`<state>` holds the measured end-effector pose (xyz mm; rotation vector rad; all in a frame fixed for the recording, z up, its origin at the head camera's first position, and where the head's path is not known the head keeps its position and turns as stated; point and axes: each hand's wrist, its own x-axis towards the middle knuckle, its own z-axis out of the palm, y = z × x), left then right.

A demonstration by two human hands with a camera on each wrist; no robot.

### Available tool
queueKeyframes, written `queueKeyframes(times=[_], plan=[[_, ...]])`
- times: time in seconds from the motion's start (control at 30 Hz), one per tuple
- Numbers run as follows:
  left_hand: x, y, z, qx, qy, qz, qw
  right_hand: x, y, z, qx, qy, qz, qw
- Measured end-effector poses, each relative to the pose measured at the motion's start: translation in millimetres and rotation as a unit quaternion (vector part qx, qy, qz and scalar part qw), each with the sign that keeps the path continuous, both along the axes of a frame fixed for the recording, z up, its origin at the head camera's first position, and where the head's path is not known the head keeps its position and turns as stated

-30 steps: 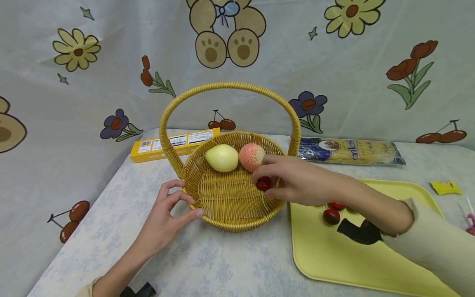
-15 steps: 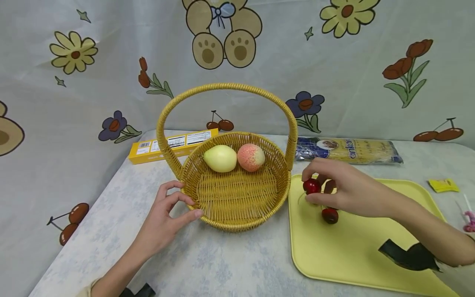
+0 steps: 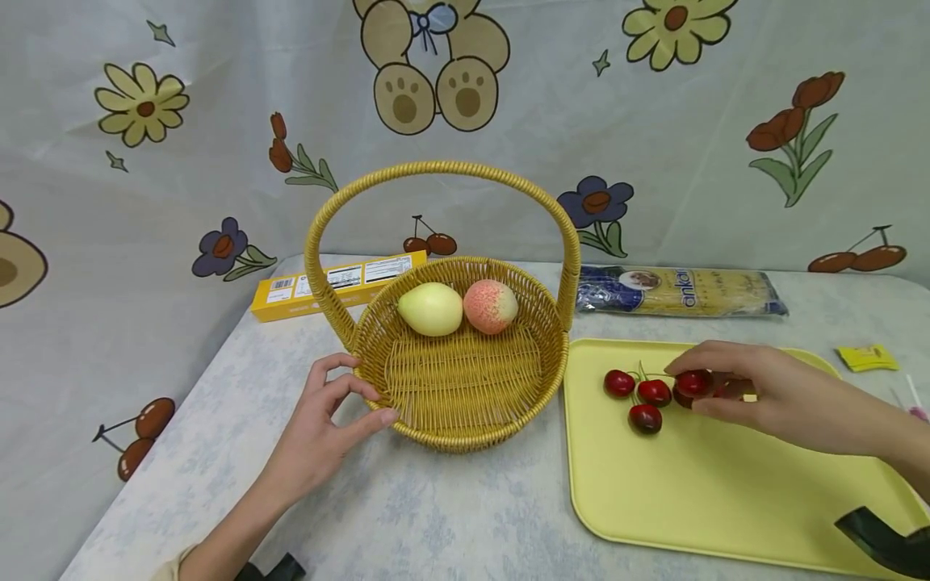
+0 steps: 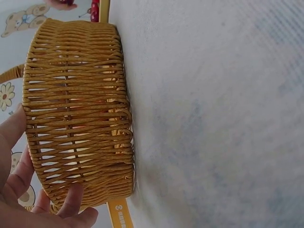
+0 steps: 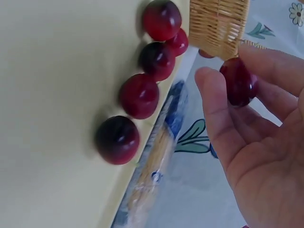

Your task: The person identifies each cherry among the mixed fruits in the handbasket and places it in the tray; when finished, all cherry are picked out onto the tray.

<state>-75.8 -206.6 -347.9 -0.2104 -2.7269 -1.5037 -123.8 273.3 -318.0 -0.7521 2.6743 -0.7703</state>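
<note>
My left hand [image 3: 330, 424] rests at the near left rim of the wicker basket [image 3: 465, 442], fingers on the rim and side. Inside the basket lie a pale yellow pear [image 3: 432, 310] and a pink speckled peach [image 3: 491, 307]. Over the yellow tray [image 3: 676, 500], my right hand [image 3: 770, 391] pinches a dark red cherry [image 5: 239, 81] between thumb and fingers. Several more cherries [image 3: 644, 419] lie grouped on the tray just left of that hand, some with stems. In the right wrist view they sit in a row along the tray's edge.
Behind the basket is a yellow box [image 3: 337, 284]. A clear-and-blue packet of noodles [image 3: 679, 291] lies behind the tray. To the tray's right are a small yellow wrapper [image 3: 868, 357] and a lollipop-like stick [image 3: 914, 395]. A printed cloth hangs at the back.
My right hand has gone from over the basket rightward to over the tray, with a cherry at its fingers in each frame. The left hand stays at the rim.
</note>
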Motion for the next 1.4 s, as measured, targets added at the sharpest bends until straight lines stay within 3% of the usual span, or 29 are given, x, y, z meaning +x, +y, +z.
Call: queueKeyframes(times=[0.13, 0.27, 0.57, 0.87, 1.4], plan=[[0.0, -1, -0.1, -0.002, -0.001, 0.001, 1.0000, 4.2, 12, -9.3, 0.020, -0.037, -0.008, 0.999], [0.1, -1, -0.4, 0.001, -0.002, 0.000, 1.0000, 10.7, 20, -18.6, 0.020, -0.040, -0.017, 0.999], [0.1, 0, -0.6, 0.010, -0.006, 0.000, 0.9999, 21.1, 22, -33.3, 0.066, 0.016, -0.092, 0.993], [-0.7, 0, -0.9, 0.018, -0.003, -0.005, 0.9998, 25.0, 18, -40.1, 0.115, 0.083, -0.107, 0.984], [-0.4, 0, -0.4, 0.020, -0.001, -0.006, 0.9998, 23.7, 16, -44.5, 0.129, 0.045, -0.119, 0.983]])
